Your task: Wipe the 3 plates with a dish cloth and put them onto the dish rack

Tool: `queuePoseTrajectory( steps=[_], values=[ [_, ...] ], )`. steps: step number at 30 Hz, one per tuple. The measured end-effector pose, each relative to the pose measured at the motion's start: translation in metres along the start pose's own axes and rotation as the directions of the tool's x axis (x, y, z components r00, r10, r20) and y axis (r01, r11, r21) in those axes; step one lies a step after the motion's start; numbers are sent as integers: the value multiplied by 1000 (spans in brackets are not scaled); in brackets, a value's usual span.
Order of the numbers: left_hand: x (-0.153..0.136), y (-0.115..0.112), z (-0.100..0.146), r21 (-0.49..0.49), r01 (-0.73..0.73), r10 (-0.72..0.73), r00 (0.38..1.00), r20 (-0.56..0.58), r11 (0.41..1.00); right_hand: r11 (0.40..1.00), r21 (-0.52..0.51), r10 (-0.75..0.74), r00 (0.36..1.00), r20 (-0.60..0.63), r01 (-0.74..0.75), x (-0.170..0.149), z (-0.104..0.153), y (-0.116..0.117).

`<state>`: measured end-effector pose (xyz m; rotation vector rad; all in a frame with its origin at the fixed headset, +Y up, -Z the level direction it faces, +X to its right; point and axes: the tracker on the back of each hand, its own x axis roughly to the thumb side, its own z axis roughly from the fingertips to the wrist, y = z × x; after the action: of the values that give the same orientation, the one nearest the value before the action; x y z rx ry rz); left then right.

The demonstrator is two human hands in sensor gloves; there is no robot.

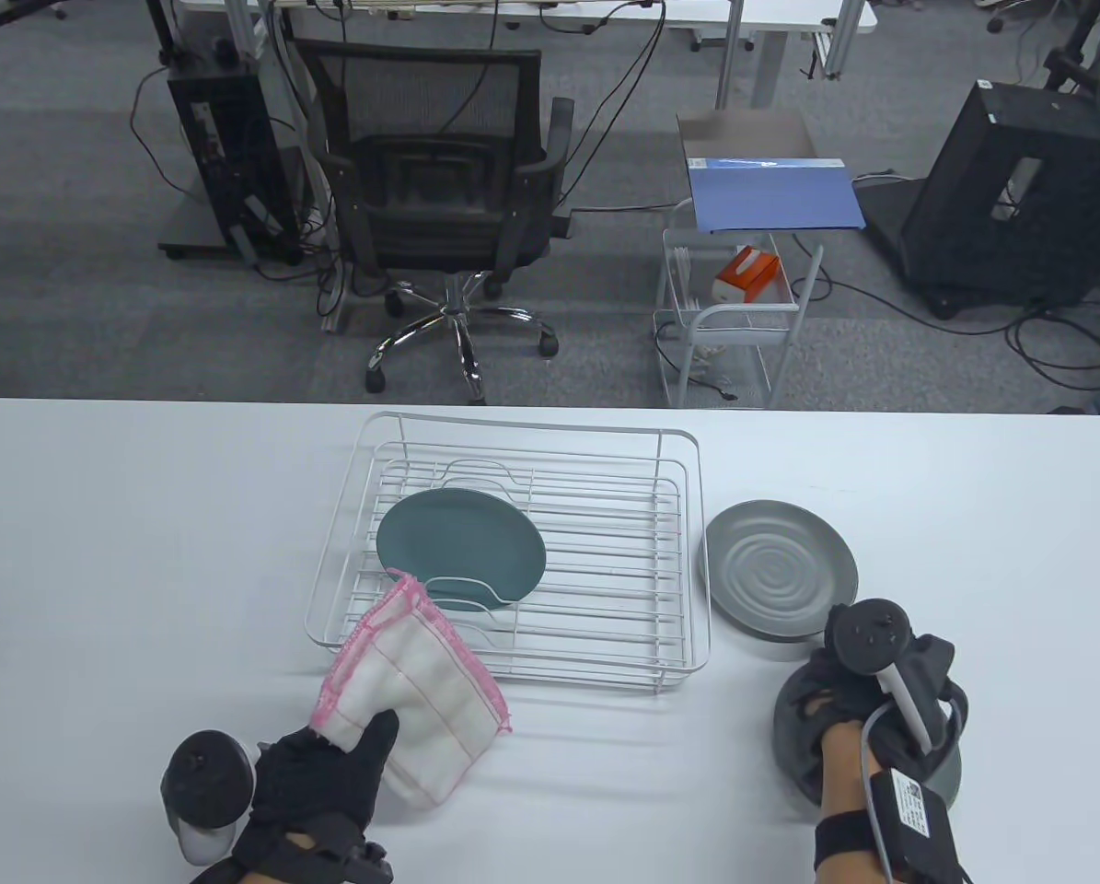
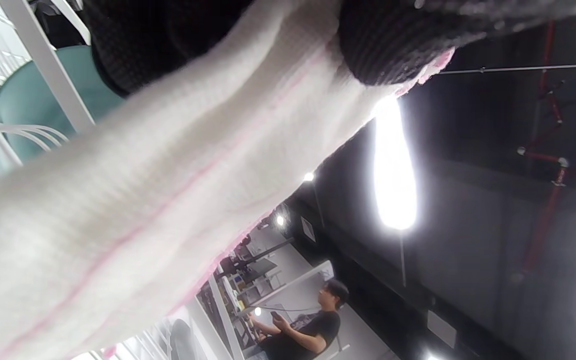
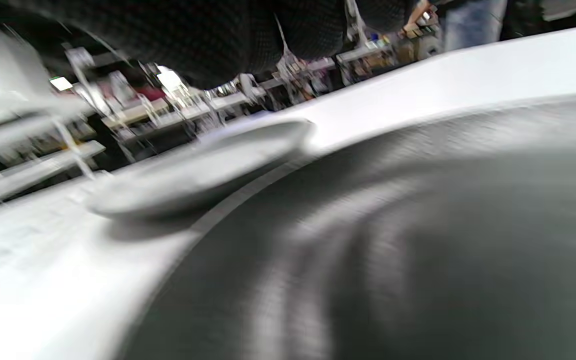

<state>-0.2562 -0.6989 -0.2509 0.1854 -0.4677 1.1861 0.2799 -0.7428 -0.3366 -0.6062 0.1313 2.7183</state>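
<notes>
My left hand pinches a white dish cloth with pink trim, holding it just in front of the white wire dish rack. In the left wrist view the cloth fills the frame under my fingers. A teal plate leans in the rack. Right of the rack a light grey ringed plate lies flat on the table. My right hand lies over a dark grey plate near the front edge and grips its far rim. The right wrist view, blurred, shows this plate close up.
The white table stretches left of the rack and right of the plates. Beyond its far edge stand an office chair and a small wire cart. A person sits far off in the left wrist view.
</notes>
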Motion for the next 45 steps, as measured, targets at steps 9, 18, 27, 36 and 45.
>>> queuePoseTrajectory(
  steps=[9, 18, 27, 36, 45],
  values=[
    [1, -3, 1, -8, 27, -27, 1000, 14, 1000, 978, 145, 163, 984, -72, -152, -5, -19, 18],
    [-1, 0, 1, 6, 32, -32, 1000, 0, 999, 918, 252, 332, 941, -69, -306, 4, -31, 21],
    [-1, 0, 0, -1, 45, -45, 999, -12, 999, 936, 219, 293, 955, -51, -276, 2, -39, 24],
    [-5, 0, -2, 3, 39, -38, 998, -42, 999, 938, 306, 172, 985, -5, -163, -3, -31, 21],
    [-4, -1, -1, 0, 39, -39, 999, -29, 999, 884, 454, -206, 964, 170, 109, 28, 6, -6]
  ],
)
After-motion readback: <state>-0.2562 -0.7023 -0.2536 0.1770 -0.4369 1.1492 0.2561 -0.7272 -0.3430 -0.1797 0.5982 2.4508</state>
